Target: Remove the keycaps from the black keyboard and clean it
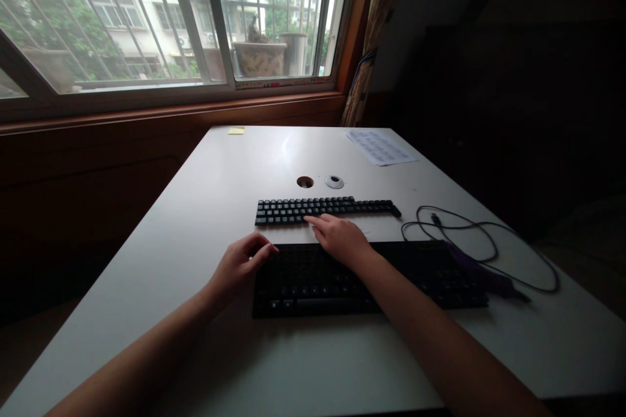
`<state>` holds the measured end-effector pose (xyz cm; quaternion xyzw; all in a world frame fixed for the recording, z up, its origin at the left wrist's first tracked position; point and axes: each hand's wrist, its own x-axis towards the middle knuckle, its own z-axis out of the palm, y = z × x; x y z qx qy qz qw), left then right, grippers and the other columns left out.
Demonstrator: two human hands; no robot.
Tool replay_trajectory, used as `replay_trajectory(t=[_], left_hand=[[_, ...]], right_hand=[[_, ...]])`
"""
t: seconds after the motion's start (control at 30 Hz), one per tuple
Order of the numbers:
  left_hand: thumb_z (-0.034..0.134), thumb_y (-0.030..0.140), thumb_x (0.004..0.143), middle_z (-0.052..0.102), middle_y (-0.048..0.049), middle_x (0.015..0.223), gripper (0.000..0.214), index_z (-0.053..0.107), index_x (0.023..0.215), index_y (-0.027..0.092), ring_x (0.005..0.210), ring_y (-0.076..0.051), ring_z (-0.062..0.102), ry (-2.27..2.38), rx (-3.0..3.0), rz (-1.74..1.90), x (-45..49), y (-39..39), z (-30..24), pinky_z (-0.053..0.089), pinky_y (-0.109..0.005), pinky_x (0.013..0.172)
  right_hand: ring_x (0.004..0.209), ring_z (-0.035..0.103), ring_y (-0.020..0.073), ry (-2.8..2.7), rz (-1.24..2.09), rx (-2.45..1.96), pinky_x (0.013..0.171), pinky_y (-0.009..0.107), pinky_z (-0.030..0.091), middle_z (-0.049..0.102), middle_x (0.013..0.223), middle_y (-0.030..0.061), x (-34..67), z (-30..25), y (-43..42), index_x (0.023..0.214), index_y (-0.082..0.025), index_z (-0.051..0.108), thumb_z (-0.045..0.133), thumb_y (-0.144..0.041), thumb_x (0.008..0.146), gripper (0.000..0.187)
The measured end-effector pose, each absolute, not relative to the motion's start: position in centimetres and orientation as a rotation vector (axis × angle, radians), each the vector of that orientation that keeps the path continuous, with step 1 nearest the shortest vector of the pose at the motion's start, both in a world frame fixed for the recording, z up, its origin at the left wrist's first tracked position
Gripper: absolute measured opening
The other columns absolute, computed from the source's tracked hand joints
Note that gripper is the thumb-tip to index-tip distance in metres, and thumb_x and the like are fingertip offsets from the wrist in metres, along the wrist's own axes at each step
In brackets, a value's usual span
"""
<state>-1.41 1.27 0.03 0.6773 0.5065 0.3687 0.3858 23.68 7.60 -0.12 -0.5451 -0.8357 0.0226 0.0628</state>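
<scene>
1. The black keyboard (425, 273) lies flat on the white counter (235, 169), right in front of the person. A block of loose-looking key rows (293, 210) lies just beyond it, parallel and apart from it.
2. The left hand (242, 267) sits at the keyboard's upper left corner. Its fingers are curled narrow against the edge; I cannot tell whether they clamp the corner or only rest there.
3. The right hand (342, 239) reaches over the keyboard's far edge. Its fingers are stretched forward and close together, with the tips at the near edge of the key rows. Nothing shows between them.
4. Judged from this, the step in hand is a reach to the key rows, with the left hand steadying the keyboard.
5. The next move likely calls for a fine pinch on one small piece without nudging its neighbours, while the keyboard stays pinned.
6. The cable (469, 228) loops on the counter to the right, well clear of both hands. A paper sheet (380, 146) and a yellow note (236, 131) lie far back, near the window.
</scene>
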Motion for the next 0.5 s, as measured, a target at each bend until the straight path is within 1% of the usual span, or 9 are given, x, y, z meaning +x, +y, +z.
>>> replay_trajectory(t=[0.5], left_hand=[[0.055,0.038,0.094,0.072,-0.0039,0.085,0.025,0.067,0.087,0.018,0.079,-0.019,0.065,1.289,1.724,0.951,-1.43,1.21,0.10,0.049,-0.028,0.071]], right_hand=[[0.091,0.066,0.0199,-2.519,0.064,-1.636,0.074,0.029,0.045,0.069,0.110,0.0030,23.77,-0.15,7.54,0.142,-0.036,0.049,0.040,-0.035,0.099,0.043]])
